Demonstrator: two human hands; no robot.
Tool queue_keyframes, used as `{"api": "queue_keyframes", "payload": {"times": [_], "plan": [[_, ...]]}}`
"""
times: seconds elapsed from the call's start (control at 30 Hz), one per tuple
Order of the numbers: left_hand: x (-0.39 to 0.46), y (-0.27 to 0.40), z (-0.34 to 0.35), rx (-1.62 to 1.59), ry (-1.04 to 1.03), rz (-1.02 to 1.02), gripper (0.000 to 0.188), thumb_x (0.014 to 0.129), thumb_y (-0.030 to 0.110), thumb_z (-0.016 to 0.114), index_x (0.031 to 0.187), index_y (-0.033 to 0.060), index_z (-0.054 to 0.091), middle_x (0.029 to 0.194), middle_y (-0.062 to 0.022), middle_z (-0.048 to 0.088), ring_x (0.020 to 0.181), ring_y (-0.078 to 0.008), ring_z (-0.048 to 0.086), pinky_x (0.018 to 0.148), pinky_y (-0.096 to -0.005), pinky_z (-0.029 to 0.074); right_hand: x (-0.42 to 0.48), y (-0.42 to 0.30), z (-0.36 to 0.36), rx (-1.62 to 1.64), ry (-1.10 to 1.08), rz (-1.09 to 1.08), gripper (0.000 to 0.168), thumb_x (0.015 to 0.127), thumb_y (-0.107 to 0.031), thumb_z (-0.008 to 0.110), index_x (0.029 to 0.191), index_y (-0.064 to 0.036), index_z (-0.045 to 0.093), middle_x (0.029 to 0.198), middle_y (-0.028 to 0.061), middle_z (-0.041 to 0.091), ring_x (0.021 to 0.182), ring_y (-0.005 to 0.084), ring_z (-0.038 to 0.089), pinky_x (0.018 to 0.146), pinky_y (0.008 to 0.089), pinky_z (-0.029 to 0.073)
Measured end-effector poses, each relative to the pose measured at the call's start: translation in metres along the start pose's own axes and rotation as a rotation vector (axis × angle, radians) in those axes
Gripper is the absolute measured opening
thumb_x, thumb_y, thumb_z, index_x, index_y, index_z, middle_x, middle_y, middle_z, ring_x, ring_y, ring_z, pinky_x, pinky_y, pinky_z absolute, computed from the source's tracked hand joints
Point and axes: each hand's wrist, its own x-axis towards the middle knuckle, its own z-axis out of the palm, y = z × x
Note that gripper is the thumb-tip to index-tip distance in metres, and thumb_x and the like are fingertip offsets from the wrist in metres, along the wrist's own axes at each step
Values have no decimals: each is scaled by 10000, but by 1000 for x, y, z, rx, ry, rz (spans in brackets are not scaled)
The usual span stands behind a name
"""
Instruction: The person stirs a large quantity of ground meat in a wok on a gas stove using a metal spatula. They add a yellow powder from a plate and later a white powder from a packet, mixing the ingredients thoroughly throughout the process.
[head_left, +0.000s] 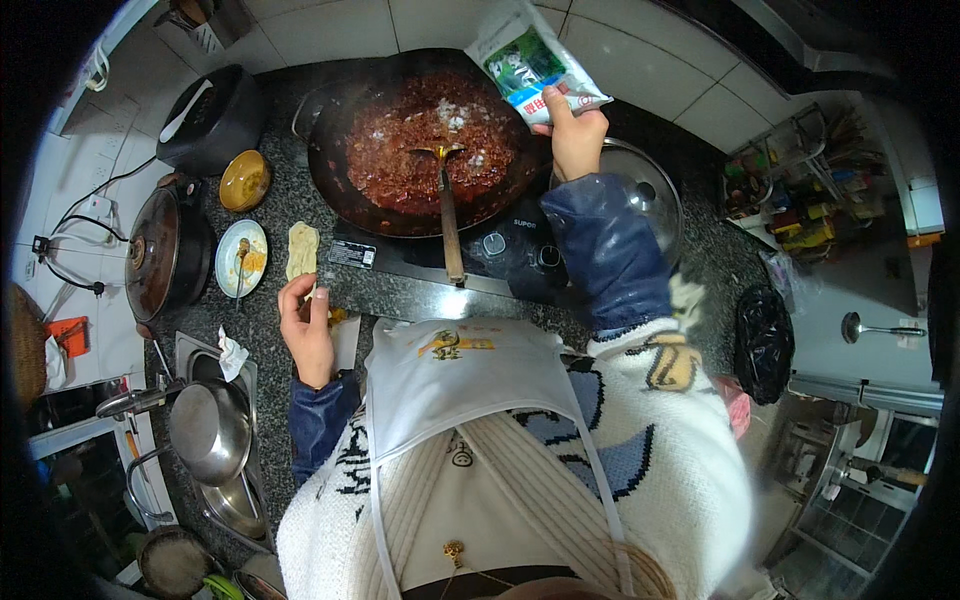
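My right hand (576, 133) grips a plastic packet (525, 64) with a green and blue print, held over the right rim of a dark wok (322, 184). Inside the wok is red minced food (390, 165) with patches of white powder on it. A spatula with a wooden handle (451, 232) rests in the food, its handle leaning over the near rim. Left of the wok, my left hand (307, 330) has thumb and forefinger near the lower end of a pale flat piece of dough or cloth (302, 251); whether they pinch it cannot be told.
A glass lid (660, 195) lies right of the wok, which stands on an induction cooker (517, 259). At left are a yellow bowl (245, 181), a plate with a spoon (253, 281), a lidded pot (161, 247) and a sink with a metal pan (210, 431). A black bag (763, 343) is at right.
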Motion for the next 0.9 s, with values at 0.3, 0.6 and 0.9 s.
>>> {"api": "queue_keyframes", "payload": {"times": [0.3, 0.6, 0.9], "plan": [[-2, 5, 1, -28, -24, 2, 224, 890, 66, 583, 1108, 18, 572, 1169, -52, 511, 1025, -141, 507, 896, -269, 407, -7, 10, 19, 1129, -26, 568, 427, 889, -505, 519, 1118, -145, 542, 964, 32, 620, 844, 204, 636, 508, 201, 514], [14, 25, 30, 10, -146, 101, 275, 914, 126, 576, 1142, -24, 548, 1135, -86, 561, 1048, -161, 505, 954, -290, 363, -28, 19, -92, 1210, -67, 387, 680, 780, -742, 462, 993, -110, 589, 841, 107, 590, 671, 230, 540, 572, 332, 430], [-10, 41, 81, 36, -219, 153, 238, 910, 98, 570, 1114, -24, 549, 1163, -83, 524, 1060, -167, 499, 960, -292, 361, -78, 64, -338, 686, 545, 274, 660, 864, -740, 282, 1056, -174, 560, 752, 11, 579, 569, 188, 511, 488, 323, 408]]}}
